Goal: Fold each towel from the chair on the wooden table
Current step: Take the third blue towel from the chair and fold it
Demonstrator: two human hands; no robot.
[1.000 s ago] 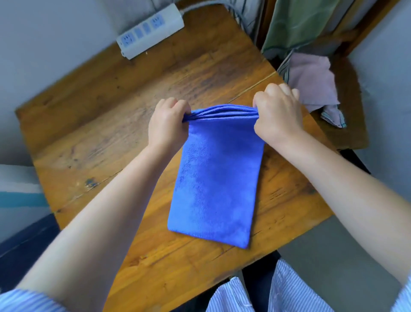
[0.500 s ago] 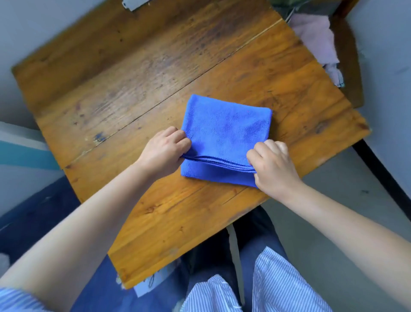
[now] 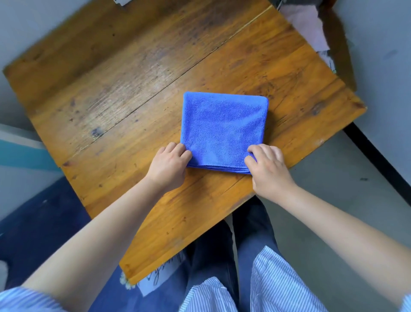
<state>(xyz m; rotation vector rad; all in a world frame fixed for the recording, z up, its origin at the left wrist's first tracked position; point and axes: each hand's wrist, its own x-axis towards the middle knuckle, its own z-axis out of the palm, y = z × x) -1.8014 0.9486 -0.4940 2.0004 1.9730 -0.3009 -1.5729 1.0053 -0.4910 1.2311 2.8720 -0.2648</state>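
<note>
A blue towel [image 3: 223,129] lies folded into a near square on the wooden table [image 3: 138,73], its stacked edges facing me. My left hand [image 3: 169,166] pinches the towel's near left corner with curled fingers. My right hand [image 3: 268,170] pinches the near right corner, close to the table's right edge. On the chair [image 3: 340,44] beyond the table's far right corner lies a pink towel [image 3: 308,24], partly cut off by the frame.
A white power strip [image 3: 121,1] just shows at the table's far edge. Grey walls stand to the left and right. My legs and striped shirt are below the table's near edge, and the grey floor lies to the right.
My hands carried the towel's far edge toward me and laid it on the near edge, halving the long strip into a square. They have since slid the towel a little and still pinch the near corners.
</note>
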